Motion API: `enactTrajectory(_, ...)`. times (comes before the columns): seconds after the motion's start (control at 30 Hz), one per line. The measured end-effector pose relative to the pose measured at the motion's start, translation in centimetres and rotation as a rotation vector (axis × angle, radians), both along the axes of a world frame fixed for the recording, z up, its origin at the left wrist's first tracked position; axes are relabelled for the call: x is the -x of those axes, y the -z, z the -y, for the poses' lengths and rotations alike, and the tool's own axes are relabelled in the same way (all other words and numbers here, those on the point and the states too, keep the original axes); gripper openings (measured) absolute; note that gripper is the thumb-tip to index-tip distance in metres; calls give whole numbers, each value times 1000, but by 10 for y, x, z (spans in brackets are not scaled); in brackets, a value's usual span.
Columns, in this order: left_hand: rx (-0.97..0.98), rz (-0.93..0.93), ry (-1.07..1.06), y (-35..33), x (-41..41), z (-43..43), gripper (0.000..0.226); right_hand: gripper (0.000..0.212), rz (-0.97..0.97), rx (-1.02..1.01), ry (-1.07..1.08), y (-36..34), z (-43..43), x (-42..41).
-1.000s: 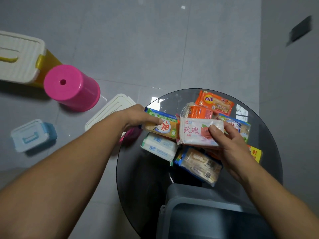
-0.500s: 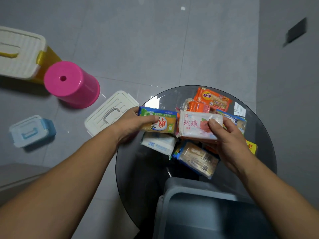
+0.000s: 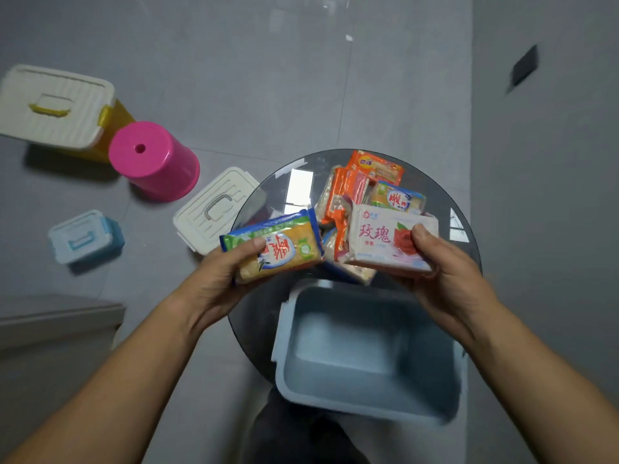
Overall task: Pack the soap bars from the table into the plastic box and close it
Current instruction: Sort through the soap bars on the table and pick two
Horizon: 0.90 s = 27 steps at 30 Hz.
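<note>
Open plastic box [image 3: 368, 356] apparently empty, unobstructed; soap pile [image 3: 365, 192] beyond.

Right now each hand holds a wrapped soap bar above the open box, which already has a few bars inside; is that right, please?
Not quite: the head view shows the blue plastic box empty. The left hand holds the yellow soap bar and the right hand the white rose soap bar.
</note>
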<state>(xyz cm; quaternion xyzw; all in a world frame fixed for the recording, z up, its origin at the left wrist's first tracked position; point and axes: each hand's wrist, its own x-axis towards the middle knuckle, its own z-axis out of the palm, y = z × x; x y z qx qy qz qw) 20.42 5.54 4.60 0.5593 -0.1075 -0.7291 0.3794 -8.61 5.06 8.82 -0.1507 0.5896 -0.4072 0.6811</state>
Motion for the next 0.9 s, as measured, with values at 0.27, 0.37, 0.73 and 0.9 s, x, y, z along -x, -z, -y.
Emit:
enactTrajectory(0.27, -160, -102, -226, -8, 34, -94, 34, 35, 65, -139, 65, 4, -97, 15)
enactTrajectory(0.37, -185, -127, -288, -3, 34, -101, 35, 29, 72, -202, 71, 20, -114, 7)
enactTrajectory(0.73, -99, -208, -361, 38, 17, -75, 32, 44, 8, -304, 91, 123, -104, -27)
enactTrajectory(0.9, -44, -239, -302, 53, 12, -68, 76, 38, 36, -335, 135, 152, -99, -36)
